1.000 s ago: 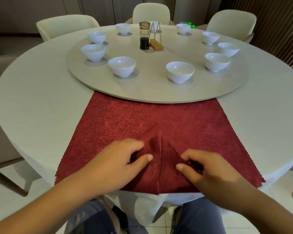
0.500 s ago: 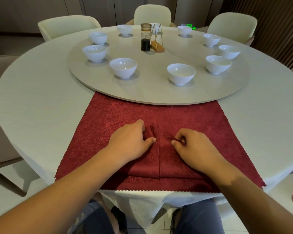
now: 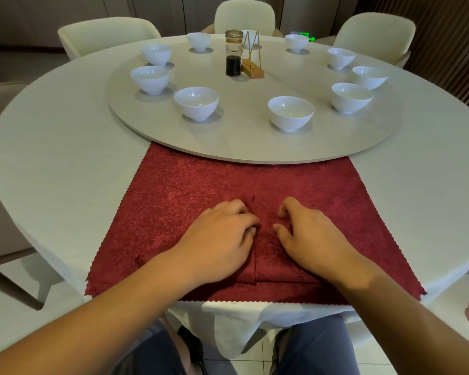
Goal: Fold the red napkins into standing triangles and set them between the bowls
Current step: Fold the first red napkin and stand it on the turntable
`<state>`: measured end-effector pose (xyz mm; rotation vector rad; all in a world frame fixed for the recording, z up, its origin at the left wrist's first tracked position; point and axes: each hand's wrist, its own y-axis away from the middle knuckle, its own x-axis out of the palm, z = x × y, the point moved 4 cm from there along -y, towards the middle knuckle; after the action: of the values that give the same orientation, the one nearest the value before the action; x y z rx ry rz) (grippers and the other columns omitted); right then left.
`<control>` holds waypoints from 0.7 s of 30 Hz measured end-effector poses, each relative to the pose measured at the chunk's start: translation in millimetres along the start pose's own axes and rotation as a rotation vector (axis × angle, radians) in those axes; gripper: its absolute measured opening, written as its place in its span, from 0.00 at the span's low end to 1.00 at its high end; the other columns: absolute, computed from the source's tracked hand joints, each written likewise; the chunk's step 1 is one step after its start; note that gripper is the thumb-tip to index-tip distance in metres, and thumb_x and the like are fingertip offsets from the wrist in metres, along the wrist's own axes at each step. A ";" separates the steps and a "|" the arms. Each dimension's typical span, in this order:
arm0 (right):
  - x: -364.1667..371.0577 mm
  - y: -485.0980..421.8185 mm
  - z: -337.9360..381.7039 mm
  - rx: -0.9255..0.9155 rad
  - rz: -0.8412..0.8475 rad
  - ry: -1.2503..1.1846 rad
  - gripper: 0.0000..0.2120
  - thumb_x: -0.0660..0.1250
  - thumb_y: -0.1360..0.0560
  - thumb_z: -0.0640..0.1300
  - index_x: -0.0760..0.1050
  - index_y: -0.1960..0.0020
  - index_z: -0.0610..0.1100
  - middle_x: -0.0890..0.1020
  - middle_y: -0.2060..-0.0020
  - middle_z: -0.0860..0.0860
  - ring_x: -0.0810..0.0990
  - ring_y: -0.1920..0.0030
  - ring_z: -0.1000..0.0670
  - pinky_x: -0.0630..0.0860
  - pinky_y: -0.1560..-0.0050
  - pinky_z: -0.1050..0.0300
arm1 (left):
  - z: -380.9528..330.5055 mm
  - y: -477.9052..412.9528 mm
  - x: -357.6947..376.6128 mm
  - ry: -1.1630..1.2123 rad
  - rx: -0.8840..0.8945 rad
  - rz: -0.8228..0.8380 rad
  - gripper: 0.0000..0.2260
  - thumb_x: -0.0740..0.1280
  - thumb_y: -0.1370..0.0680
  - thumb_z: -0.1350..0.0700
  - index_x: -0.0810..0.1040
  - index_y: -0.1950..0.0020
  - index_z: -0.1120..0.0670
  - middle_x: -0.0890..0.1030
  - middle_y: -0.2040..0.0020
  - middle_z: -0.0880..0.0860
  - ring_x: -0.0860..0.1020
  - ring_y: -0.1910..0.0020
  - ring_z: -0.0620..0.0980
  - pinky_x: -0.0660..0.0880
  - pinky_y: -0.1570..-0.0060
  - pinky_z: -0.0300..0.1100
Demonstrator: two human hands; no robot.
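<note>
Red folded napkin [image 3: 266, 255] lies near the counter's [image 3: 65, 158] front edge, on top of a spread red cloth [image 3: 187, 190]. The left hand [image 3: 222, 239] and right hand [image 3: 309, 236] rest on it, their curled fingers pinching its flaps beside the centre seam. Beyond, white bowls [image 3: 290, 112] ring a turntable [image 3: 241, 139].

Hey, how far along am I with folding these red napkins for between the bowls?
Done: one napkin has flat folds meeting at a centre seam, lying on a spread red cloth. In hand: the left hand and right hand grip its upper end with curled fingers. To do: standing it up as a triangle and placing it; no napkin stands between the bowls on the turntable.
</note>
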<state>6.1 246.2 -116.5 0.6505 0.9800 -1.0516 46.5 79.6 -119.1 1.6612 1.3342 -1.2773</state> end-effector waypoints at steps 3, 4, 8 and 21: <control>0.6 2.9 2.0 0.028 0.079 0.038 0.13 0.65 0.20 0.53 0.70 0.39 0.49 0.77 0.49 0.50 0.78 0.49 0.45 0.76 0.49 0.49 | -6.0 15.0 8.4 -0.083 0.014 0.140 0.28 0.50 0.17 0.37 0.63 0.20 0.47 0.59 0.19 0.46 0.58 0.22 0.48 0.56 0.25 0.45; 0.7 6.8 3.6 0.031 0.063 0.100 0.15 0.63 0.20 0.54 0.70 0.36 0.49 0.76 0.44 0.48 0.77 0.45 0.44 0.75 0.45 0.48 | -8.3 19.2 9.9 -0.106 0.015 0.168 0.33 0.45 0.19 0.33 0.58 0.18 0.47 0.51 0.17 0.46 0.51 0.20 0.47 0.50 0.24 0.43; 0.4 45.1 27.3 -0.087 -0.253 0.381 0.21 0.55 0.24 0.52 0.77 0.37 0.47 0.75 0.34 0.44 0.72 0.33 0.41 0.72 0.36 0.41 | -6.4 21.6 19.7 -0.160 0.012 0.172 0.38 0.33 0.25 0.34 0.45 0.16 0.47 0.42 0.16 0.46 0.43 0.18 0.44 0.41 0.21 0.44; 47.9 101.3 -10.1 -0.227 -0.133 0.341 0.30 0.49 0.17 0.59 0.64 0.22 0.41 0.63 0.22 0.46 0.58 0.21 0.46 0.60 0.22 0.45 | -2.0 17.7 35.9 -0.264 -0.016 0.208 0.35 0.28 0.24 0.38 0.33 0.18 0.48 0.31 0.19 0.48 0.29 0.21 0.44 0.35 0.21 0.52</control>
<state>104.1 273.7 -164.4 0.5929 1.4332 -0.9430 64.3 88.3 -153.8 1.5151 0.9857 -1.3050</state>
